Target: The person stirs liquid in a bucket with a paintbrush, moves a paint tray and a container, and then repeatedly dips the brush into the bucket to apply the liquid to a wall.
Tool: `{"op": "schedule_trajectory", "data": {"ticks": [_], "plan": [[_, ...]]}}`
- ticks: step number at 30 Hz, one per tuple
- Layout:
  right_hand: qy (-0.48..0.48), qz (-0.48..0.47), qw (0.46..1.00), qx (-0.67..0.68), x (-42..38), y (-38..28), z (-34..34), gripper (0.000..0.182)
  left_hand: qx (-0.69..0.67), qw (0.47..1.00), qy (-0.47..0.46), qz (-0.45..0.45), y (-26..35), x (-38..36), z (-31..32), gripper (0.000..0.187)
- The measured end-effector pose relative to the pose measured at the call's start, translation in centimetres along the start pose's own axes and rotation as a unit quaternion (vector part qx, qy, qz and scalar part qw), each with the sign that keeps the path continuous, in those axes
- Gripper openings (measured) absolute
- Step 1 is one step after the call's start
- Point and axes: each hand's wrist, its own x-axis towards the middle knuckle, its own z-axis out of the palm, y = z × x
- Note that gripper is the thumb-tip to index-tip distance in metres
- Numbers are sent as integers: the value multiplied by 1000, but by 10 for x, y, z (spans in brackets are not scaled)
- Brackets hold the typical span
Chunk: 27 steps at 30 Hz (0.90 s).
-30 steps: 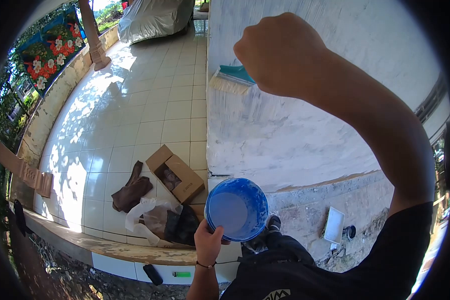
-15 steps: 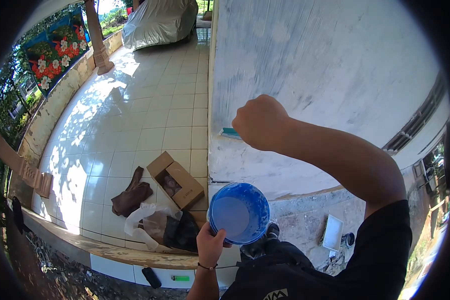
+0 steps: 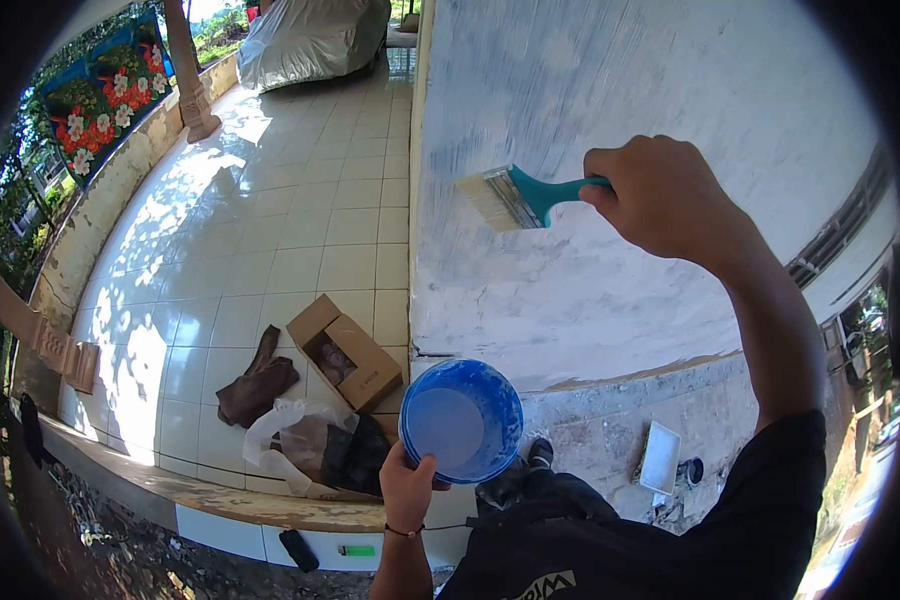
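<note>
My right hand (image 3: 660,195) is closed around the teal handle of a wide paintbrush (image 3: 525,200). Its pale bristles point left, close over the streaky white-and-grey wall (image 3: 590,290). Low in front of my body, my left hand (image 3: 410,484) grips the near left rim of a blue bucket (image 3: 510,425), thumb over the edge. Whitish liquid (image 3: 445,425) covers the bucket's bottom, and paint smears mark its inner side.
An open cardboard box (image 3: 370,370), a brown cloth (image 3: 258,392) and a plastic bag (image 3: 300,445) lie on the tiled floor (image 3: 350,240). A white tray (image 3: 661,458) sits right of my feet. A black phone-like object (image 3: 298,550) and green lighter (image 3: 356,551) rest on the ledge.
My right hand has moved right and slightly up, bringing the whole paintbrush into sight. The bucket in my left hand has shifted slightly left in view.
</note>
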Motion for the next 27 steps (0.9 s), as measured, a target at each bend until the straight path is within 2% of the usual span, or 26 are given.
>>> {"op": "schedule_trajectory", "data": {"ticks": [3, 5, 6, 8, 9, 11, 13, 15, 18, 22, 25, 27], "plan": [[-75, 34, 978, 194, -31, 5, 66, 20, 3, 1000, 13, -8, 2, -3, -2, 14], [-47, 47, 932, 356, -60, -15, 142, 20, 8, 1000, 16, -11, 2, -4, -5, 15], [-42, 71, 891, 446, -72, -31, 174, 18, 9, 1000, 19, -11, -1, -5, -7, 15], [-60, 123, 744, 654, -86, -69, 206, 20, -2, 1000, 30, -8, -5, -6, -10, 15], [-54, 109, 677, 726, -87, -84, 219, 20, 3, 999, 32, -8, -4, -7, -12, 15], [32, 81, 578, 811, -72, -110, 216, 19, 37, 999, 36, -16, -3, -10, -16, 16], [101, 55, 522, 845, -48, -120, 195, 18, 41, 998, 42, -11, -6, -13, -22, 16], [137, 75, 489, 858, -23, -124, 164, 17, 41, 998, 45, -4, -9, -17, -25, 16], [133, 95, 468, 868, 0, -134, 164, 18, 33, 998, 59, -3, -9, -24, -27, 18], [133, 144, 485, 852, -2, -177, 242, 19, 17, 997, 69, -2, -8, -32, -31, 24], [81, 201, 483, 848, -25, -215, 308, 19, 16, 998, 61, -11, 1, -41, -39, 27], [3, 253, 491, 834, -46, -237, 338, 20, 21, 998, 60, -19, 7, -47, -40, 28]]}}
